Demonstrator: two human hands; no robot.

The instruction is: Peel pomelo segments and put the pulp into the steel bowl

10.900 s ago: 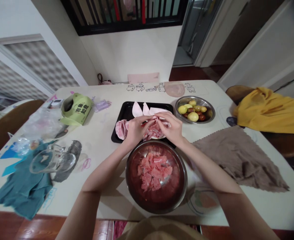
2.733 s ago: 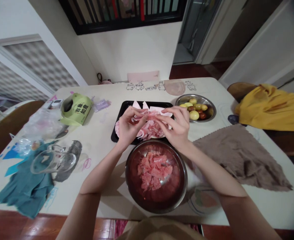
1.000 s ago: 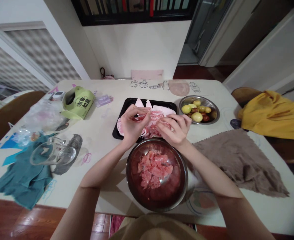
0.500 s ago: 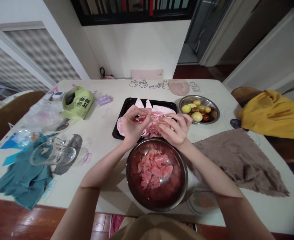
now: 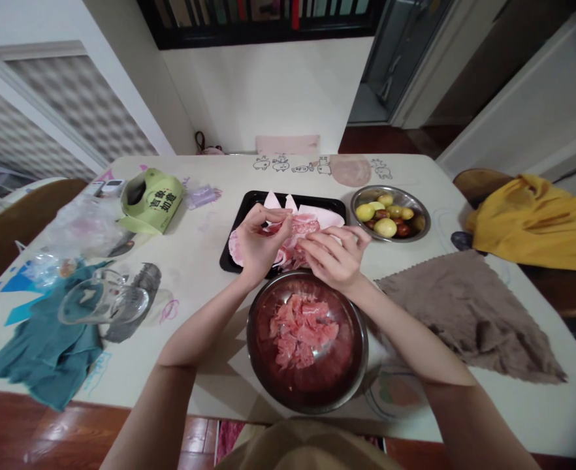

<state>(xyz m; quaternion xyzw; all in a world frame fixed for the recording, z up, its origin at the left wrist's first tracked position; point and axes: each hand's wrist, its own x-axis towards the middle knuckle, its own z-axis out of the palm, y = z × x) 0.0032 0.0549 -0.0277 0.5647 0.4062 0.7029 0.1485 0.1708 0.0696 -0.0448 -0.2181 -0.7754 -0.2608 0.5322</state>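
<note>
Both hands work over a black tray (image 5: 249, 207) at the table's middle. My left hand (image 5: 256, 240) curls its fingers round a pink fruit segment (image 5: 302, 226), pinching it at the top. My right hand (image 5: 334, 257) pinches the same segment from the right and below. White and pink peel pieces (image 5: 277, 201) lie in the tray behind the hands. Just nearer to me stands a steel bowl (image 5: 356, 326) holding several peeled pink flesh pieces (image 5: 302, 331).
A smaller steel bowl of yellow and red fruits (image 5: 388, 220) stands right of the tray. A brown cloth (image 5: 464, 313) lies at right, a yellow cloth (image 5: 537, 222) on a chair. Left are a glass jug (image 5: 104, 303), teal cloth (image 5: 48, 359), green box (image 5: 151, 203) and plastic bags (image 5: 80, 232).
Both hands stay over the tray on the pink segment. Over the last second my right hand has slid a little left and nearer, its fingers closing in under the segment.
</note>
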